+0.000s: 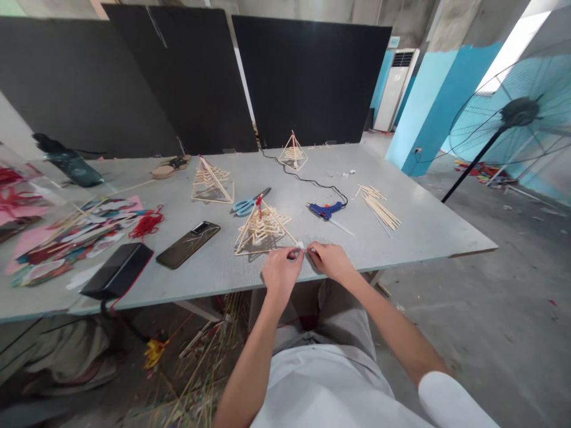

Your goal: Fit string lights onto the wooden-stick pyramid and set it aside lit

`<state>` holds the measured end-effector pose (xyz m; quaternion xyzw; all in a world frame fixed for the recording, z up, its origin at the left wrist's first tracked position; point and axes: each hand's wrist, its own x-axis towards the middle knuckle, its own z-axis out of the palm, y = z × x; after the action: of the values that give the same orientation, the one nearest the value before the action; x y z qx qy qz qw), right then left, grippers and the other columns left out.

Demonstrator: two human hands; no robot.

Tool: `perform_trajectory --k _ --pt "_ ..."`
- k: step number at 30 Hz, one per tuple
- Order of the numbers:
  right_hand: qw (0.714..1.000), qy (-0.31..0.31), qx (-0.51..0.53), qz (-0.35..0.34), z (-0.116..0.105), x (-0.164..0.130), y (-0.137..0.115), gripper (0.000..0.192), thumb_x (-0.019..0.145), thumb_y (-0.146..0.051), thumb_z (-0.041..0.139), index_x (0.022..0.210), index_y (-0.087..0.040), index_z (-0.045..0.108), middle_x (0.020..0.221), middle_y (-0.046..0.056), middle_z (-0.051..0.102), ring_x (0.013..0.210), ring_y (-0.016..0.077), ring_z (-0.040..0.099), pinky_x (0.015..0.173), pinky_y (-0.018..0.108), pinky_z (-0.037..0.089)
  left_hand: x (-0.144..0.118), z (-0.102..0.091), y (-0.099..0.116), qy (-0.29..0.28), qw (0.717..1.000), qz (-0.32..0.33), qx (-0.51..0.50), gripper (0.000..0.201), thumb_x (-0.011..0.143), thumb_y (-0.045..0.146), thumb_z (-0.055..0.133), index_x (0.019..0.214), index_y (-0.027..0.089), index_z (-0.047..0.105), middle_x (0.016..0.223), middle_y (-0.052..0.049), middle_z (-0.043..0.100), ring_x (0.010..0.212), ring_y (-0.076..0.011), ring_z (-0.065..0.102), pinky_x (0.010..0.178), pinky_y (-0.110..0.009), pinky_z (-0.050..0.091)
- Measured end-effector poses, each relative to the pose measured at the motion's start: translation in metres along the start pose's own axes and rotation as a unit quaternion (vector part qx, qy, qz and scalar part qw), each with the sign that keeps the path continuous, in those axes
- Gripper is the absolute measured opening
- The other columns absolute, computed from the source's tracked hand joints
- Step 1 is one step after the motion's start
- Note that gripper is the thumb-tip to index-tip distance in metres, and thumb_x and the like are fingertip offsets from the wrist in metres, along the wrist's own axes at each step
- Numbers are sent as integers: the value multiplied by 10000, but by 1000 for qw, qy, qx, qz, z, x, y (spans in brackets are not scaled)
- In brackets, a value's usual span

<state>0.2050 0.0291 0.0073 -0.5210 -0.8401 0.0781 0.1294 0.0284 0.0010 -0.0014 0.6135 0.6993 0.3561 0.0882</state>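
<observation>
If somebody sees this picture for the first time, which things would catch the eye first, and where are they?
Probably the two hands first: the left hand and right hand meet at the near edge of the grey table, pinching something small and white between them. Just behind them stands a stick pyramid with a red tassel on top, flanked by a blue glue gun on the right and a dark phone on the left.

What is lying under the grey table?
Under the table, loose thin sticks and a yellow scrap lie on the floor. The tabletop and the person's legs hide the rest.
</observation>
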Motion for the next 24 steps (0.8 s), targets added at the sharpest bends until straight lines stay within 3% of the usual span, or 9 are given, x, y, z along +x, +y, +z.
perform_trajectory --k 9,17,24 --pt "997 11 -4 71 -7 10 -8 298 1120 -323 486 1295 -197 691 1026 119 830 917 256 794 757 292 487 2 0 6 -1 1000 2 27 279 956 482 757 1036 244 876 885 -98 835 955 -348 745 770 -373 488" --pt "999 -27 4 31 -2 20 -10 332 1123 -316 460 1343 -206 684 1108 128 823 997 260 782 826 302 490 4 -6 13 -48 997 -25 47 224 1003 403 706 1083 260 860 988 -87 859 1078 -330 754 828 -348 496" --pt "999 -30 3 13 3 21 -4 346 1139 -330 425 1353 -203 664 1118 131 817 992 262 769 828 306 474 6 -11 17 -74 994 -69 48 227 987 436 705 1092 262 806 956 -41 848 1041 -293 773 830 -333 488"
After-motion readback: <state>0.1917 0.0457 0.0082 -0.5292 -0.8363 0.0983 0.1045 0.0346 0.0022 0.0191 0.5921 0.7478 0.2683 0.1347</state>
